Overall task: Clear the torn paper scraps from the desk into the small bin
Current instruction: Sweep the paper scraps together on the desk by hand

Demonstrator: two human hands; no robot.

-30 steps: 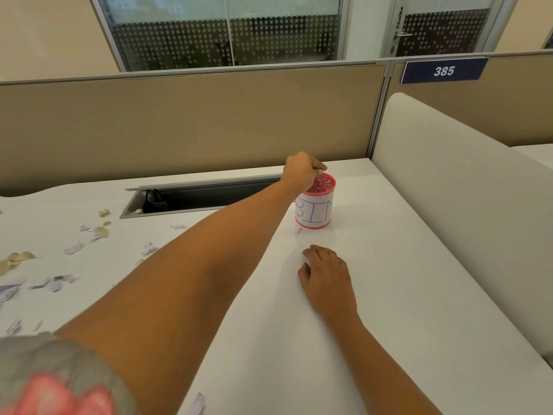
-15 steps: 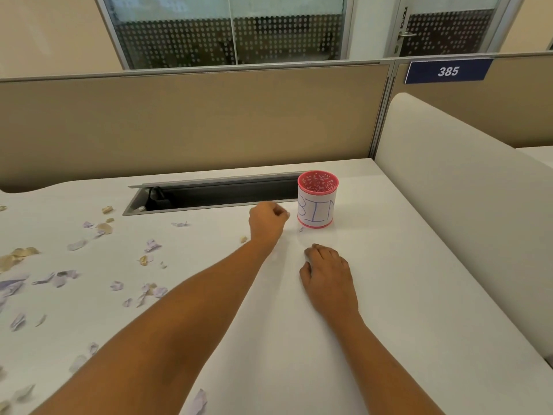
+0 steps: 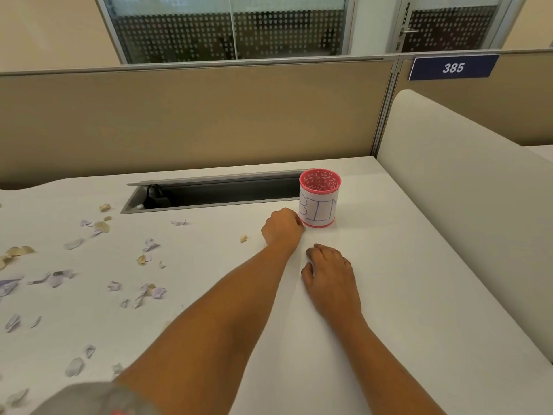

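Left hand (image 3: 282, 227) now beside bin (image 3: 319, 199), fingertips hidden, grasp unclear

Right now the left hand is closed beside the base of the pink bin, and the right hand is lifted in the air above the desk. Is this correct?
Not quite. The head view shows the right hand resting flat on the desk, palm down, not lifted in the air. The rest holds: the left hand is closed beside the base of the pink bin.
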